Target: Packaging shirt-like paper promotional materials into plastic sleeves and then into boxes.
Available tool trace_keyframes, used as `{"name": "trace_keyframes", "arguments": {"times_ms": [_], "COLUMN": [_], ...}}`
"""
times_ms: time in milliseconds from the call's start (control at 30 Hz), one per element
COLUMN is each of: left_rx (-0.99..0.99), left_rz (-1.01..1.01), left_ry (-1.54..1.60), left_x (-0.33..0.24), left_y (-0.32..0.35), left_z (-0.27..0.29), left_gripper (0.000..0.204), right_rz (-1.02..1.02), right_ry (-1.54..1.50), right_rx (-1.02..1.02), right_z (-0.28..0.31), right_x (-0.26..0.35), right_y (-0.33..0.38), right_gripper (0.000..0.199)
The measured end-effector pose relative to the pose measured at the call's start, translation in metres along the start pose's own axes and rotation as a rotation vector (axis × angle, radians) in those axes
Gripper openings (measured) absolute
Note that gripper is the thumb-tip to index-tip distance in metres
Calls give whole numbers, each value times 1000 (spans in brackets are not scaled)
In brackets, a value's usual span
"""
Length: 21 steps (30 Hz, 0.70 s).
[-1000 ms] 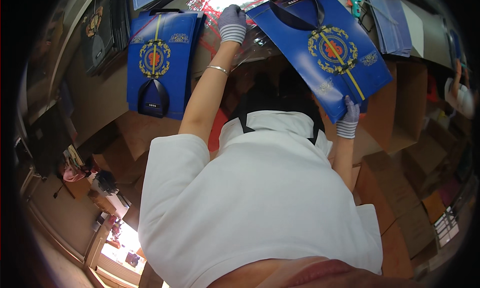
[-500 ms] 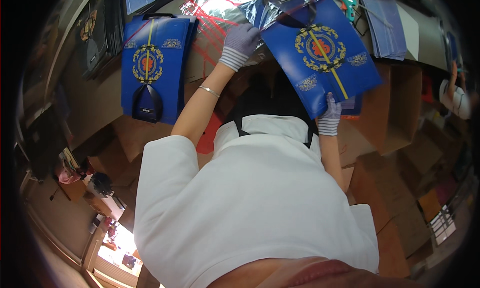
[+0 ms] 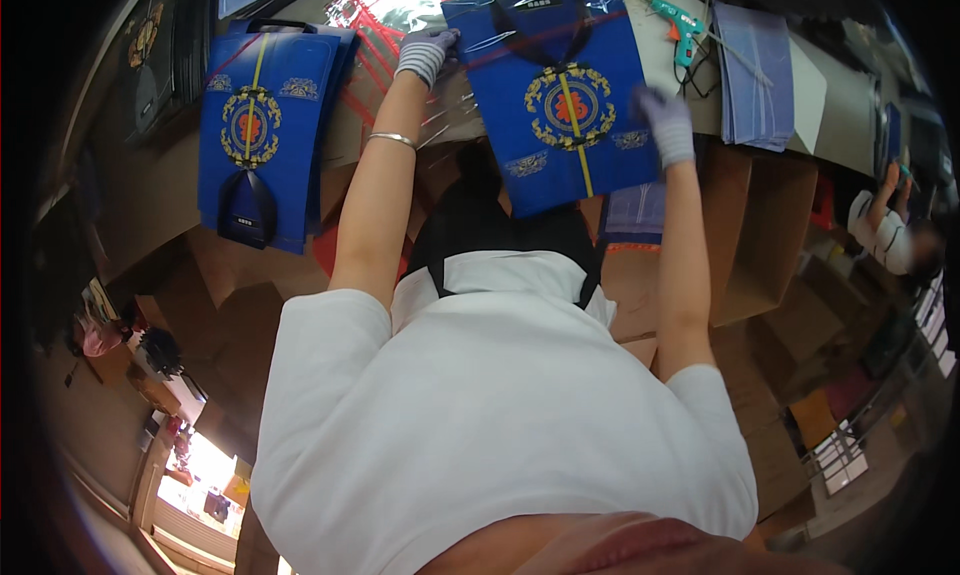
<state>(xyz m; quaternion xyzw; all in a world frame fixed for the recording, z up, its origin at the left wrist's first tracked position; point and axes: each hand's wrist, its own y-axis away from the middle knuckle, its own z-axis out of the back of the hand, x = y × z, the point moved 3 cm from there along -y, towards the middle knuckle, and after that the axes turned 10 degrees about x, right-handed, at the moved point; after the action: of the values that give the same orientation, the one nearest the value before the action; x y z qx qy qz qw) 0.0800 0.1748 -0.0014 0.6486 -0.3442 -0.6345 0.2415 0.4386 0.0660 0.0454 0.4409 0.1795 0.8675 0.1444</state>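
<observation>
A blue paper gift bag (image 3: 560,150) with a gold-and-red round emblem and a black handle lies in front of me at the table edge. Clear plastic with a red line, apparently a plastic bag (image 3: 600,3), covers its upper part. At its left edge, my left hand (image 3: 428,55), in a lilac glove with a striped cuff, has its fingers closed, seemingly on the plastic bag's edge. My right hand (image 3: 665,125), gloved alike, is at the gift bag's right edge, its fingers smeared by motion. Several similar blue bags (image 3: 225,180) lie stacked on the left.
Clear plastic bags with red edges (image 3: 375,50) lie beyond my left hand. A teal glue gun (image 3: 682,27) and a stack of blue sheets (image 3: 755,85) sit to the right. An open cardboard box (image 3: 770,235) stands below the table. Another person's arm (image 3: 880,210) shows far right.
The gift bag has turned more upright and shifted left. My right hand has let go of its lower corner and moved up to its right edge. My left hand has moved left.
</observation>
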Motion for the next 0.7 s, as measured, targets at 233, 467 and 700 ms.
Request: {"name": "trace_keyframes", "arguments": {"times_ms": [233, 467, 700], "left_rx": [-84, -358, -288], "left_rz": [-210, -408, -494], "left_ry": [-237, -155, 43], "left_x": [-8, 0, 27], "left_y": [-7, 23, 45], "left_z": [16, 39, 50], "left_gripper": [21, 28, 27], "right_rz": [-104, 221, -1], "right_ry": [777, 177, -327], "right_rx": [-151, 222, 395], "right_z": [8, -11, -21], "right_x": [102, 61, 36], "right_y": [-148, -156, -101], "right_gripper": [43, 33, 25]}}
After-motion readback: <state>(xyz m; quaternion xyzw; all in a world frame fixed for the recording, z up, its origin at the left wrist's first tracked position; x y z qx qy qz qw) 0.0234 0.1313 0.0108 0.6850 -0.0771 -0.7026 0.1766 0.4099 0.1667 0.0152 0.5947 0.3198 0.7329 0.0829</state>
